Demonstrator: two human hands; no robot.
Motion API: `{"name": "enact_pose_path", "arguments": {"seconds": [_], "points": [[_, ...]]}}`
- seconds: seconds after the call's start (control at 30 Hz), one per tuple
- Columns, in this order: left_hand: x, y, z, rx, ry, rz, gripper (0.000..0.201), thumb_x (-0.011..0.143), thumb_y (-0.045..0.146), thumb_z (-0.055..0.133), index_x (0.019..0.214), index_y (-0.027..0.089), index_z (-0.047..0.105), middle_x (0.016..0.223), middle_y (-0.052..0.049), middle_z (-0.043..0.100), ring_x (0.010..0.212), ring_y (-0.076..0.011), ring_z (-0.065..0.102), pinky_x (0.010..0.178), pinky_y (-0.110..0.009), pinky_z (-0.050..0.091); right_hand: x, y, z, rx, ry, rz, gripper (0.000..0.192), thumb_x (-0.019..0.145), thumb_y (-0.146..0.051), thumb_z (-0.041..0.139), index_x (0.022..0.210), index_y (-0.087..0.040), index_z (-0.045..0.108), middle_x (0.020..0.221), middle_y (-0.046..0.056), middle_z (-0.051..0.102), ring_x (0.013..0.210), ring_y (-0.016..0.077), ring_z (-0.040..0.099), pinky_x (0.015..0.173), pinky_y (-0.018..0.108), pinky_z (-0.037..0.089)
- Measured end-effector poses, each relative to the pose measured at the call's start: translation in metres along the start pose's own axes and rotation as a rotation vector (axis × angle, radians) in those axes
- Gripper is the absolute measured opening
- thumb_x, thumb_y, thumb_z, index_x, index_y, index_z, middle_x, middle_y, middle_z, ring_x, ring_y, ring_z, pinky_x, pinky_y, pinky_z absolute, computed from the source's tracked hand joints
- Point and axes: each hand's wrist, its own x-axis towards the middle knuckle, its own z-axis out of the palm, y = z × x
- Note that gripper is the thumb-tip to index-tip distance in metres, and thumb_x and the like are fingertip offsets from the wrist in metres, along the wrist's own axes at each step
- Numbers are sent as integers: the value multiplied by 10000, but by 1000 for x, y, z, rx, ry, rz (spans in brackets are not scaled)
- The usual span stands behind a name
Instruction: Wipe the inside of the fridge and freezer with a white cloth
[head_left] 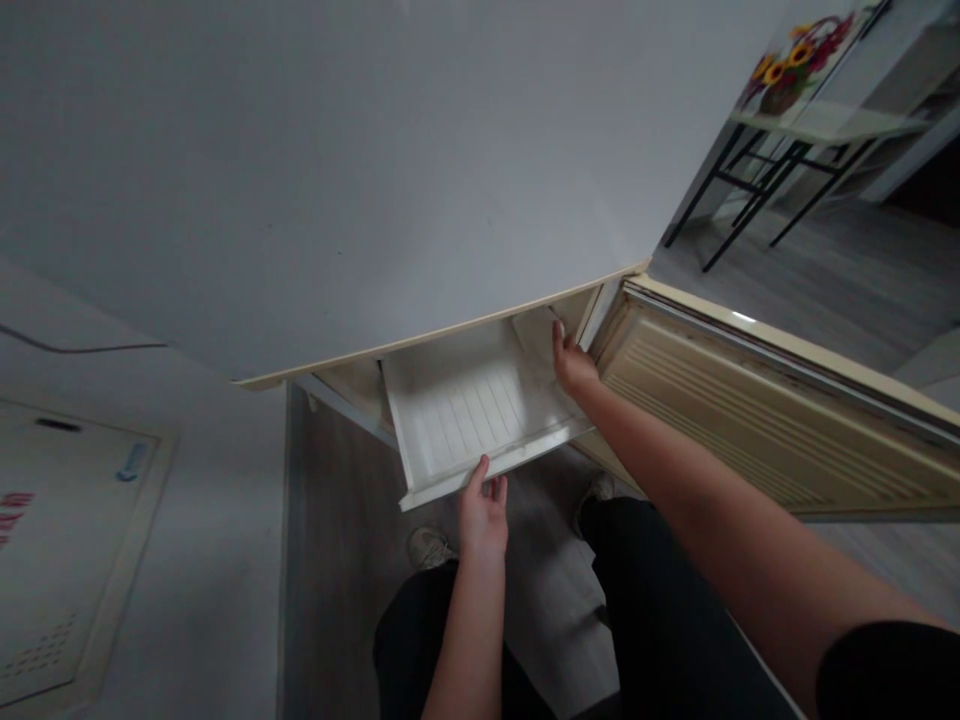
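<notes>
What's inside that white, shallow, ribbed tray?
The tray shows its ridged floor. The right hand covers part of its right side; the smooth pale panel hides its back end.

Back of white tray (465,400) hidden under grey cabinet top (375,180). Left hand (484,515), lower centre: some fingers hidden, grip unclear. Right hand (574,368): fingers partly hidden too. Open door (765,400) cut by right edge, wall panel (75,550) by left; red lettering (15,512) clipped, blue logo (133,462) too blurry to read.

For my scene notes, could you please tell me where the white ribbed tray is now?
In the head view, the white ribbed tray sits just below centre, with the left hand at its front edge and the open door to its right.
</notes>
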Motion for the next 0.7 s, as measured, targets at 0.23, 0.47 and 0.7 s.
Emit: {"name": "enact_pose_path", "arguments": {"seconds": [0.23,0.47,0.7], "points": [[0,1,3,-4,7,2,114,853,98,715,865,180,638,947,-30,556,796,-91,545,683,-181,553,-18,22,-7,175,-87,-5,690,999,-327,472,1597,-18,323,1363,325,588,1145,375,662,1001,544,519],[1,0,-1,4,-29,-4,124,844,109,727,881,189,640,919,-20,547,756,-86,519,707,-200,562,-103,91,3,586,36,-132,433,951,-242,416,1231,-65,695,1170,180,732,1102,301,688,1015,464,538],[0,-1,1,0,-9,0,101,866,110,712,887,186,649,950,-20,541,754,-87,510,710,-205,551,-219,70,64,704,322,-122,612,1043,-352,343,1619,-146,339,1608,176,399,1512,257,366,1246,515,298]]}}
